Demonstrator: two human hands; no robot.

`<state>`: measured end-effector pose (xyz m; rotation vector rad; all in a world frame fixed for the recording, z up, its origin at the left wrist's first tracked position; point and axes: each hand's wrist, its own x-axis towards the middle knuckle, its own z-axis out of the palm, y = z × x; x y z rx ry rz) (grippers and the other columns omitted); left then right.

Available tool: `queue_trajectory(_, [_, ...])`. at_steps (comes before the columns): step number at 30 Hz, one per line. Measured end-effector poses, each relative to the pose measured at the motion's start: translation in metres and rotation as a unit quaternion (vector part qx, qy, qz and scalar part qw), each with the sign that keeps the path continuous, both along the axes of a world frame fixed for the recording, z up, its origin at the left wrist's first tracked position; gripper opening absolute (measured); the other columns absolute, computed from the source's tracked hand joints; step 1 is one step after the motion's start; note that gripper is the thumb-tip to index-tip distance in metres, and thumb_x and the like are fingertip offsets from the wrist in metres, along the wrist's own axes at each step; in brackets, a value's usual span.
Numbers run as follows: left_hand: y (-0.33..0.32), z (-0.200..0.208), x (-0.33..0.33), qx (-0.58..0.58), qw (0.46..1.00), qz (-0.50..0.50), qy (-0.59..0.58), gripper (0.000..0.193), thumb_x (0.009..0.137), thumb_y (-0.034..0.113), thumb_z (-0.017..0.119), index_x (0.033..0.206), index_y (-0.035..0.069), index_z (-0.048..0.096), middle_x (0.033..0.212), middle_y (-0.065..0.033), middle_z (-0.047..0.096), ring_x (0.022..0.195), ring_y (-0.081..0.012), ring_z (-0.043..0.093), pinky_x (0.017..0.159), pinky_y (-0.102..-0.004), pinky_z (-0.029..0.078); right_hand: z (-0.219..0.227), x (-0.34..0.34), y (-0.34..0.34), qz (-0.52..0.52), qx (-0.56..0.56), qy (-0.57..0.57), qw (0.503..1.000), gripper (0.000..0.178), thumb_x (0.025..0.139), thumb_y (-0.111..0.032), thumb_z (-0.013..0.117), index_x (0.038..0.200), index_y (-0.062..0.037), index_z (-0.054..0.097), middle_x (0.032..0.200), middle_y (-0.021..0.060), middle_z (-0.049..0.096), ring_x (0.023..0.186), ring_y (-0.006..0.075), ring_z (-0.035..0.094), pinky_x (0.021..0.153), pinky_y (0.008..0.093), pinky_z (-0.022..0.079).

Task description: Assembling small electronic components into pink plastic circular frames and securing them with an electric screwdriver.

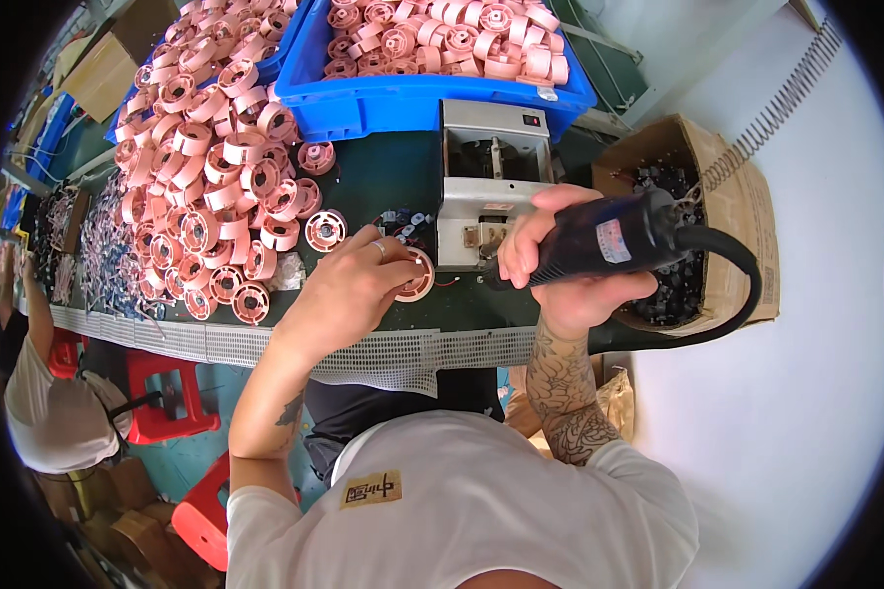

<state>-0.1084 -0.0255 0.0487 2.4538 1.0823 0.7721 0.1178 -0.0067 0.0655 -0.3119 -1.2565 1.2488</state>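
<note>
My left hand [349, 290] rests on the bench with its thumb and fingers closed on the rim of a pink round plastic housing [420, 285]. The fingers cover part of that housing. In my right hand [578, 302] is a black electric screwdriver [599, 240], held nearly level, its tip end pointing left toward the housing. A thick black cord curves from its back end. Just beyond the screwdriver stands a grey metal screw feeder [467, 201]. Another pink housing [325, 231] lies flat beside my left wrist, and small dark parts with wires [403, 221] sit behind my fingers.
A large heap of pink housings [201, 187] covers the left of the green bench [363, 167]. Behind stands a blue bin [363, 108] full of them. At right, a cardboard box [746, 216] holds black parts, below a coil spring [776, 103]. Another person [64, 402] sits far left.
</note>
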Motion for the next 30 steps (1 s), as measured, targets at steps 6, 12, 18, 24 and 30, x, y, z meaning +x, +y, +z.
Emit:
queue_trajectory(6, [-0.001,0.002,-0.008,-0.040,0.996,0.002,-0.079,0.020,0.069,-0.005,0.067,0.087,0.004,0.065,0.094,-0.0091,0.062,0.088,-0.0266,0.058,0.074,-0.0348,0.048,0.011,-0.017,-0.004,0.039,0.014,0.038,0.998,0.105,0.065,-0.089,0.034,0.116,0.0029,0.043,0.061,0.0097,0.052,0.045,0.0185,0.048,0.042,0.0306,0.041])
queue_trajectory(12, [0.004,-0.011,-0.004,-0.149,0.975,0.093,-0.139,0.028,0.075,0.006,0.066,0.101,0.002,0.057,0.097,-0.0138,0.057,0.089,-0.0297,0.055,0.077,-0.0368,0.046,0.009,-0.044,-0.001,0.086,0.015,0.037,0.995,0.107,0.064,-0.089,0.033,0.119,0.0016,0.041,0.063,0.0103,0.052,0.046,0.0197,0.048,0.044,0.0321,0.042])
queue_trajectory(18, [0.011,-0.040,-0.007,-0.208,0.958,0.082,-0.182,0.026,0.075,0.011,0.068,0.100,0.005,0.062,0.086,-0.0105,0.059,0.076,-0.0242,0.056,0.070,-0.0333,0.046,0.003,-0.060,0.002,0.074,-0.014,0.014,0.997,0.108,0.063,-0.090,0.031,0.121,0.0009,0.041,0.063,0.0101,0.052,0.047,0.0197,0.047,0.046,0.0317,0.042])
queue_trajectory(24, [0.010,-0.041,-0.009,-0.216,0.954,0.086,-0.191,0.026,0.075,0.012,0.067,0.100,0.005,0.063,0.083,-0.0104,0.060,0.073,-0.0222,0.055,0.069,-0.0321,0.046,-0.001,-0.063,0.005,0.059,-0.021,0.020,0.998,0.108,0.064,-0.091,0.028,0.119,0.0003,0.043,0.062,0.0098,0.052,0.045,0.0195,0.047,0.043,0.0316,0.041])
queue_trajectory(30, [0.012,-0.042,-0.011,-0.247,0.949,0.077,-0.183,0.028,0.076,0.007,0.066,0.104,0.004,0.062,0.088,-0.0090,0.061,0.077,-0.0185,0.057,0.072,-0.0295,0.046,-0.001,-0.064,0.007,0.072,0.016,0.042,0.996,0.107,0.063,-0.091,0.028,0.117,0.0002,0.044,0.062,0.0095,0.052,0.045,0.0194,0.047,0.043,0.0315,0.041])
